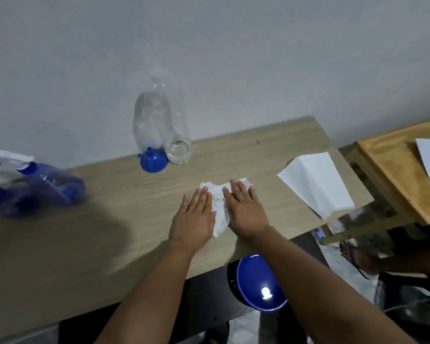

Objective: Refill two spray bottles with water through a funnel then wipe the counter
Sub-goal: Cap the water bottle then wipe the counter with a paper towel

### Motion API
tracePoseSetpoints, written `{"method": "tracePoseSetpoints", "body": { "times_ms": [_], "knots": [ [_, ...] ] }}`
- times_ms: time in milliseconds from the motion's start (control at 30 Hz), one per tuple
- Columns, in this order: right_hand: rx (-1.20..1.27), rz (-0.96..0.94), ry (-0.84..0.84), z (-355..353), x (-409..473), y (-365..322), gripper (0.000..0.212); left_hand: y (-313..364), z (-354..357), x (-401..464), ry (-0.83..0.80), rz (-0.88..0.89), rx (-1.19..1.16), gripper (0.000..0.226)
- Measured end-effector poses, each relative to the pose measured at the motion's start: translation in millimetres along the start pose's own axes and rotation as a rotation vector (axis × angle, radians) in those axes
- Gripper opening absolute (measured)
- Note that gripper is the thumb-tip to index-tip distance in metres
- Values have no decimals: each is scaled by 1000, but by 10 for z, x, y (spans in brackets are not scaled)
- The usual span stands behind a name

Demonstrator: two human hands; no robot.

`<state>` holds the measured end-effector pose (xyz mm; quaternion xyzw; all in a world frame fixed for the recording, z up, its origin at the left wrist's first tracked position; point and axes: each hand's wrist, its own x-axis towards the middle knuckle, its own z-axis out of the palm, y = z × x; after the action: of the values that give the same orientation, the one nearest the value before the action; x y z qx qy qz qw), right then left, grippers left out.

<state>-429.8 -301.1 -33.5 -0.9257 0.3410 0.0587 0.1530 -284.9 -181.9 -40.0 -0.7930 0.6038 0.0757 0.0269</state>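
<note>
A crumpled white tissue [219, 209] lies flat on the wooden counter [109, 232]. My left hand [196, 214] and my right hand [243, 207] both press on it, palms down, fingers stretched out. Two blue spray bottles [35, 184] with white trigger heads stand at the far left, blurred. By the wall stands a clear water bottle [159, 125] holding a little water. A blue funnel [153, 160] lies on its side against the bottle's base.
A stack of white tissues [315, 182] sits near the counter's right end. A wooden stool [395, 180] with a white paper on it stands to the right. Below the counter's front edge is a blue round lid [258, 284]. Someone's sandalled foot [353, 254] is on the floor.
</note>
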Motion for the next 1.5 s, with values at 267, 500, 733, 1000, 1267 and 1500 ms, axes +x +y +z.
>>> {"method": "tracePoseSetpoints", "body": {
  "times_ms": [267, 500, 733, 1000, 1267, 1500],
  "knots": [
    [-69, -18, -48, -238, 930, 44, 69, -223, -171, 766, -47, -123, 19, 61],
    [-10, -4, -51, -278, 863, -5, 64, -269, -265, 745, -105, -105, -78, 65],
    [-15, 26, -60, -147, 342, -159, 67, -171, -209, 344, -125, -81, -73, 66],
    [-8, 115, -54, 172, -354, -450, 75, -207, -114, -310, -130, 29, -12, 58],
    [22, 174, -41, 416, -1102, -1088, 66, -220, -137, -1054, -138, 171, 36, 57],
    [90, 369, -104, 486, -1704, -1699, 42, -227, -382, -1769, -223, 174, -39, 42]
  ]
}}
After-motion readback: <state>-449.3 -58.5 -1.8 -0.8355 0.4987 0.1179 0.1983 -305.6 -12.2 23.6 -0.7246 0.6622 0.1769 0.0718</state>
